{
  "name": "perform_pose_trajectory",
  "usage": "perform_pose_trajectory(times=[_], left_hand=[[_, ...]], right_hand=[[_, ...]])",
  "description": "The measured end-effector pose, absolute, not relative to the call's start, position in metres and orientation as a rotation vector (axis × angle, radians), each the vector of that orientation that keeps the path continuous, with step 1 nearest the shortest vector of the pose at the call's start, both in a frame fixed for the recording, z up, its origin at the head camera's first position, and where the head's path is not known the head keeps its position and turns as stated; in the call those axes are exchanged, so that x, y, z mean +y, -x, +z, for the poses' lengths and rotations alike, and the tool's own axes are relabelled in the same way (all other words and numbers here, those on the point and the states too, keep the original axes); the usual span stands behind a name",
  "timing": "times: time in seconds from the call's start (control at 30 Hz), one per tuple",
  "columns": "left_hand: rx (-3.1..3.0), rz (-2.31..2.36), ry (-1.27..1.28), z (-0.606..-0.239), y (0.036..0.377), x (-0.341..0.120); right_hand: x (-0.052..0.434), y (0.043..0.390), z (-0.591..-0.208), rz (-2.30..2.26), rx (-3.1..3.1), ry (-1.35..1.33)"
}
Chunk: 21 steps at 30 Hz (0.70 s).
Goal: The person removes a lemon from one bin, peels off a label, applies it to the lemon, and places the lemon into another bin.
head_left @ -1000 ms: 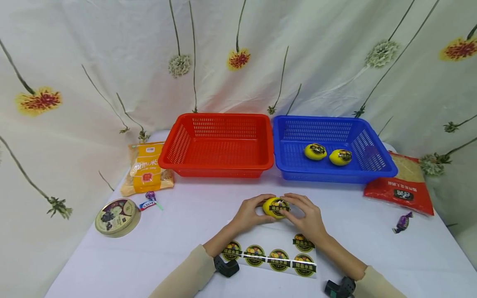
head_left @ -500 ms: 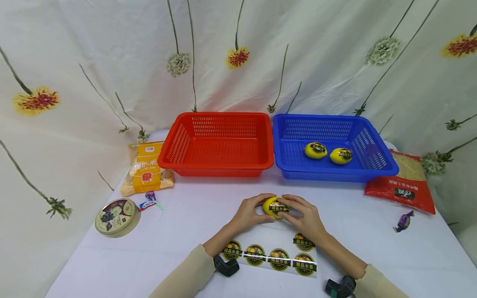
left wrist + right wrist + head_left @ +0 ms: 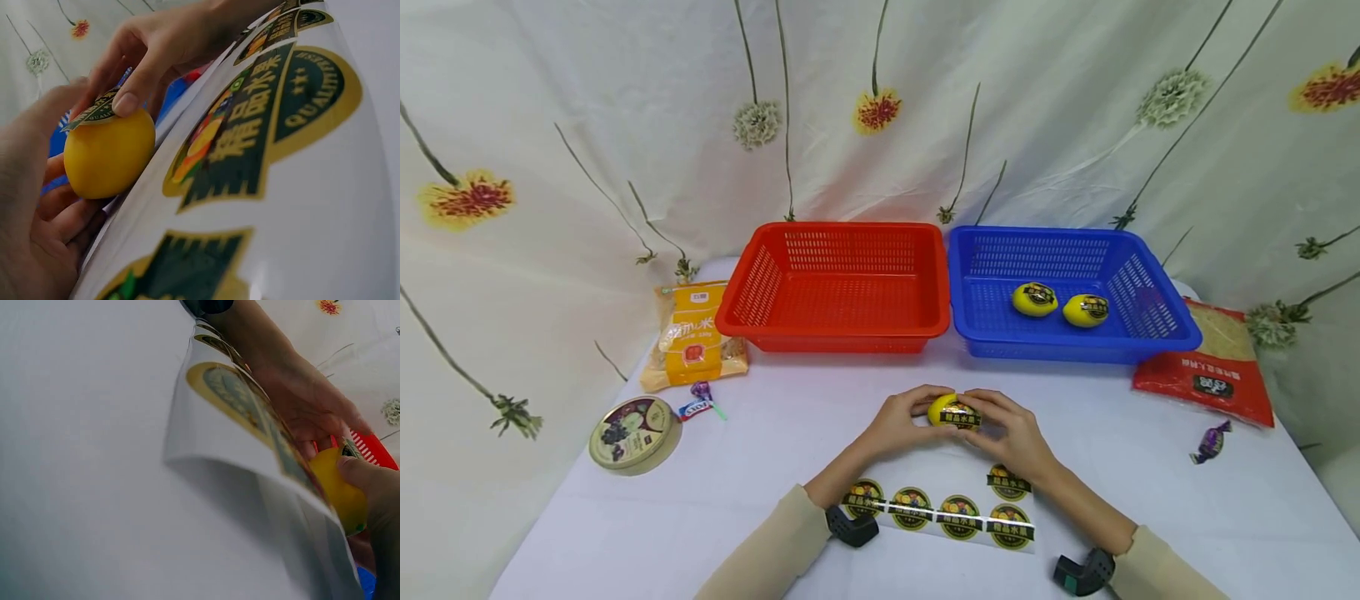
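Between both hands, over the white table, is a yellow lemon (image 3: 944,407) bearing a round black-and-gold sticker (image 3: 961,416). My left hand (image 3: 901,427) grips it from the left, fingers curled behind and below, as the left wrist view shows. From the right my right hand (image 3: 1013,433) pinches the lemon, its thumb pressing on the sticker. One edge of that sticker (image 3: 94,114) stands off the skin in the left wrist view. Just below the hands lies a clear sheet of several matching stickers (image 3: 960,517), one end lifted in the right wrist view.
A red basket (image 3: 835,343) with nothing inside and a blue basket (image 3: 1075,348) holding two stickered lemons (image 3: 1034,299) stand behind. At left are an orange food bag (image 3: 692,333), a round tin (image 3: 632,433) and candies (image 3: 696,408). A red bag (image 3: 1210,375) and purple candy (image 3: 1211,442) lie right.
The left thumb has shifted right along the lemon's lower side, and the right thumb has slid down, uncovering more of the sticker. The head view has tilted slightly.
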State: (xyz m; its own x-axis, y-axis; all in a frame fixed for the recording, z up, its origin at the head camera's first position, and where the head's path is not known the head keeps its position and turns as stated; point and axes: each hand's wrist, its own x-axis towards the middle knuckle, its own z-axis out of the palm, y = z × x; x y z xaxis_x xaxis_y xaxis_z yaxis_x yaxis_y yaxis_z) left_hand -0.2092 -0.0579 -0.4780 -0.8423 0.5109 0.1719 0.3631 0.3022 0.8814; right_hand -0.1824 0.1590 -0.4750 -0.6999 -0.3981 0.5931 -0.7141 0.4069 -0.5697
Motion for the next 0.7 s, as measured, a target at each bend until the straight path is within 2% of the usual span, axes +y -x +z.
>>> perform_pose_trajectory(times=[0.3,0.53,0.7], left_hand=[[2.310,1.684,-0.697,-0.477,0.211,-0.058],[2.270,1.688,-0.705,-0.461,0.204,-0.058],[2.243,1.690,-0.750,-0.443,0.199,-0.059]], right_hand=[[0.159,0.183,-0.478,1.155,-2.287,-0.975],[0.160,0.179,-0.469,1.853,-2.435,-0.726],[0.160,0.175,-0.449,1.978,-2.498,-0.631]])
